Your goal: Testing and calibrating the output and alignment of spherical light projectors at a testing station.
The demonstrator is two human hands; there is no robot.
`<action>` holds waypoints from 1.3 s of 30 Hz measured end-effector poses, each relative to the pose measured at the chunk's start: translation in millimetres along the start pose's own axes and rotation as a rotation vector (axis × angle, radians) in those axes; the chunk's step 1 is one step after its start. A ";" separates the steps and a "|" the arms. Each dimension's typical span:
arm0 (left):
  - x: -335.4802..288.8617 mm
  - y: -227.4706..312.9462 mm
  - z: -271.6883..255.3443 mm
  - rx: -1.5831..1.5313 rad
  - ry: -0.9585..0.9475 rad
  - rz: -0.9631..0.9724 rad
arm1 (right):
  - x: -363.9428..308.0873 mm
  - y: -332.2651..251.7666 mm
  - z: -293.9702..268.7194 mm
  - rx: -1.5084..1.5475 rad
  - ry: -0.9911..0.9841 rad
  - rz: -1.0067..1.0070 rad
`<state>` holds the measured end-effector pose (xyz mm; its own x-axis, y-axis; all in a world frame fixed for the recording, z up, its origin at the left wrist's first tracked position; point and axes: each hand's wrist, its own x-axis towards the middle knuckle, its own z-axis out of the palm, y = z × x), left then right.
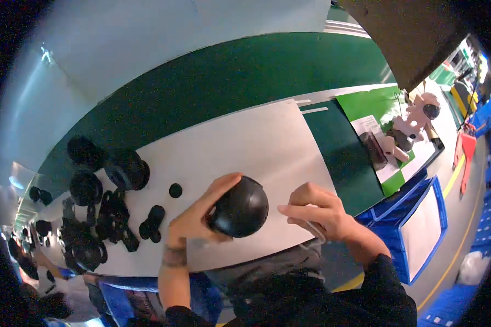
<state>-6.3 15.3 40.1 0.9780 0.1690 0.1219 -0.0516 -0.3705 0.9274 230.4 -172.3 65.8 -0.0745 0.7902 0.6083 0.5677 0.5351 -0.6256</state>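
My left hand (199,215) grips a round black dome-shaped part (240,207) just above the white sheet (245,147) that covers the table. To the right of the dome, my right hand (316,212) is closed around a thin light-coloured tool whose tip pokes out below the fingers. The two hands are close together, with the right fingertips almost touching the dome's right side.
Several black round parts (101,174) and smaller black pieces (153,220) lie on the sheet's left. A green mat (343,152) adjoins the sheet on the right, with pink and white parts (414,122) beyond. A blue crate (420,223) stands at lower right.
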 end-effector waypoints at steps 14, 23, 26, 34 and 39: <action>-4.6 -20.3 -17.7 -0.372 0.009 -0.007 | 42.3 1.8 30.1 -0.080 -0.129 -0.155; -6.3 -25.0 -13.5 -0.388 0.014 0.026 | 57.9 -17.1 25.1 -0.315 -0.265 -0.195; -5.7 -25.1 -13.9 -0.341 0.035 0.073 | 61.8 -24.9 23.1 -0.408 -0.297 -0.200; 6.7 -23.7 -23.2 -0.176 -0.003 0.065 | 65.3 -16.6 26.7 -0.418 -0.330 -0.206; -2.3 -24.8 -19.5 -0.346 0.020 0.030 | 60.7 -7.9 34.0 -0.472 -0.346 -0.169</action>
<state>-11.3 42.0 23.7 0.9711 0.1817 0.1549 -0.1493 -0.0442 0.9878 193.6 -118.4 91.1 -0.4120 0.7997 0.4367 0.8211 0.5337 -0.2025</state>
